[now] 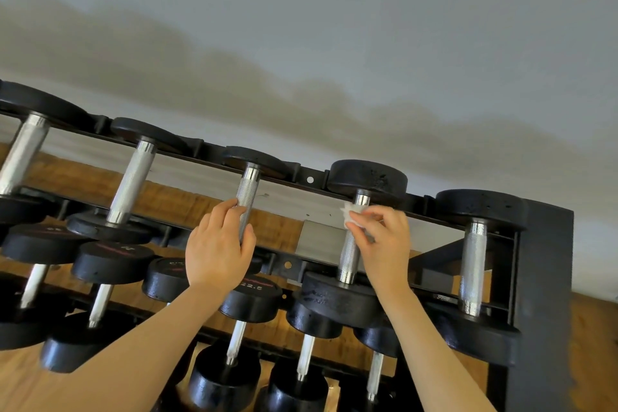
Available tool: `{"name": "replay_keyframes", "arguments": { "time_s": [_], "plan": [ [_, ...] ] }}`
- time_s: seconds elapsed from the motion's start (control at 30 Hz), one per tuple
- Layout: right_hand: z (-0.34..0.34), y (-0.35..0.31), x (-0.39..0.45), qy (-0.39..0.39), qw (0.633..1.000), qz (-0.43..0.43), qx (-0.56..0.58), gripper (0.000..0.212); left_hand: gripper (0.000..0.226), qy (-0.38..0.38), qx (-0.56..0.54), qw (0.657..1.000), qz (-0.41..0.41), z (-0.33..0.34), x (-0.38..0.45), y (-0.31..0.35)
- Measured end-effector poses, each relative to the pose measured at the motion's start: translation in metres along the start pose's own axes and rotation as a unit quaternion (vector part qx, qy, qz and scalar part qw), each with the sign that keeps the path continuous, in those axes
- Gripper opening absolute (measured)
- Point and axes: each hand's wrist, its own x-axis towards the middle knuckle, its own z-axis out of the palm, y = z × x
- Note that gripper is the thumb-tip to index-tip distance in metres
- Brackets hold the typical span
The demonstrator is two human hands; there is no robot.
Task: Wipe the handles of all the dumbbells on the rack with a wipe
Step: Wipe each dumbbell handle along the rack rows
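Note:
A black rack (pixel 541 278) carries several black dumbbells with knurled steel handles on tilted tiers. My left hand (pixel 219 244) grips the handle of the third top-tier dumbbell (pixel 248 197), fingers curled round its lower half. My right hand (pixel 384 241) pinches a small white wipe (pixel 351 216) against the upper part of the fourth dumbbell's handle (pixel 349 254), just below its far head. The rightmost top-tier dumbbell (pixel 473 261) stands untouched beside it.
Two more top-tier dumbbells lie to the left (pixel 132 177) (pixel 25 154). Lower tiers hold several smaller dumbbells (pixel 250 298). A grey wall (pixel 334 43) rises behind the rack, and wooden floor (pixel 595 328) shows to the right.

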Motion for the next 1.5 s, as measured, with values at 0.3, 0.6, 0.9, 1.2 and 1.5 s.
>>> {"name": "replay_keyframes", "arguments": {
  "time_s": [0.3, 0.6, 0.9, 1.2, 1.5],
  "plan": [
    [-0.012, 0.000, 0.005, -0.005, 0.960, 0.189, 0.208, 0.024, 0.029, 0.012, 0.006, 1.000, 0.005, 0.001, -0.001, 0.000],
    [-0.016, -0.003, -0.012, -0.028, 0.958, 0.183, 0.219, 0.027, 0.028, 0.013, 0.008, 1.000, 0.006, 0.002, -0.001, 0.001],
    [-0.016, -0.006, -0.023, -0.063, 0.979, 0.126, 0.148, 0.025, 0.041, 0.013, 0.008, 1.000, 0.008, -0.001, 0.000, 0.003],
    [-0.012, -0.019, -0.006, -0.092, 0.988, 0.108, 0.054, 0.025, 0.028, 0.017, 0.011, 1.000, 0.003, 0.002, -0.002, 0.001],
    [-0.017, -0.013, -0.002, -0.102, 0.986, 0.109, 0.071, 0.023, 0.028, 0.020, 0.007, 1.000, 0.003, 0.003, -0.001, 0.001]
  ]
}}
